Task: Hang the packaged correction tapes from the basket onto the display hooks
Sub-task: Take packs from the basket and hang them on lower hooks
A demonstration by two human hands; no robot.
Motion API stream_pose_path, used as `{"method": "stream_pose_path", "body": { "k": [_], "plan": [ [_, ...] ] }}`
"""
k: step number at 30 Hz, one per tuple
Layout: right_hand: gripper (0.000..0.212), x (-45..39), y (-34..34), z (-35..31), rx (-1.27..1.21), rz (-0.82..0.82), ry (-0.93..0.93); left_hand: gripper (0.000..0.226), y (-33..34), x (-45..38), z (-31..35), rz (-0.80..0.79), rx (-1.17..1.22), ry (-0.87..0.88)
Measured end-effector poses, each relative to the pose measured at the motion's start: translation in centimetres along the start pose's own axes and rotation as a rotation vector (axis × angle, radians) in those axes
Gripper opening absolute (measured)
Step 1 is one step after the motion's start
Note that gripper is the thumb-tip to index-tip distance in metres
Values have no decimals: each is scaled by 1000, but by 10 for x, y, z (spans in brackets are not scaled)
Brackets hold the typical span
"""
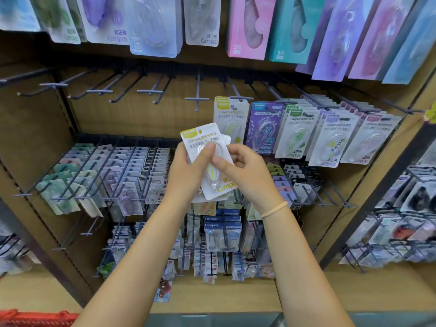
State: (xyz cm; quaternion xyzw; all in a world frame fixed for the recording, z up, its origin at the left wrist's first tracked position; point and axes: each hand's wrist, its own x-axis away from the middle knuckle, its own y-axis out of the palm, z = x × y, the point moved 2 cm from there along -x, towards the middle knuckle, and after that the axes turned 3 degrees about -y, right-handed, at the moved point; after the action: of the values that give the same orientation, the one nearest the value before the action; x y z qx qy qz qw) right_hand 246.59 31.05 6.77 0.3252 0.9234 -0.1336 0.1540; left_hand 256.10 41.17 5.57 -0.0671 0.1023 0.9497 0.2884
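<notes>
A white correction tape pack with yellow print (203, 140) is held up in front of the shelving, with at least one more pack behind it. My left hand (188, 168) grips the pack's left side, thumb across its clear blister. My right hand (245, 171) pinches the pack's right side with thumb and curled fingers. Matching yellow packs (232, 119) hang on a hook just behind and to the right. Several bare display hooks (197, 99) jut out to the left of those. The red basket (35, 318) shows at the bottom left corner.
Rows of purple, green and pink tape packs (330, 135) hang to the right. Larger packs (153, 24) hang along the top. Dense lower hooks (118, 175) hold more stationery on the left and below. A wooden shelf edge (212, 300) runs under my forearms.
</notes>
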Motion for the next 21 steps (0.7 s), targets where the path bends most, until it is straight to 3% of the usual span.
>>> {"method": "stream_pose_path", "body": {
  "k": [5, 9, 13, 17, 21],
  "plan": [
    [16, -2, -9, 4, -171, 116, -7, 55, -7, 3, -4, -82, -35, 49],
    [21, -6, -10, 3, -230, 255, -68, 43, -14, 7, -15, -43, -27, 46],
    [22, -12, -11, 6, -196, 336, -86, 39, -19, 7, -17, 16, -13, 25],
    [44, -16, -11, 5, -122, 329, -192, 37, -21, 5, -15, 28, -10, 26],
    [33, -25, -13, 7, 48, 331, -253, 36, -23, 4, -17, 29, -8, 18]
  ]
}}
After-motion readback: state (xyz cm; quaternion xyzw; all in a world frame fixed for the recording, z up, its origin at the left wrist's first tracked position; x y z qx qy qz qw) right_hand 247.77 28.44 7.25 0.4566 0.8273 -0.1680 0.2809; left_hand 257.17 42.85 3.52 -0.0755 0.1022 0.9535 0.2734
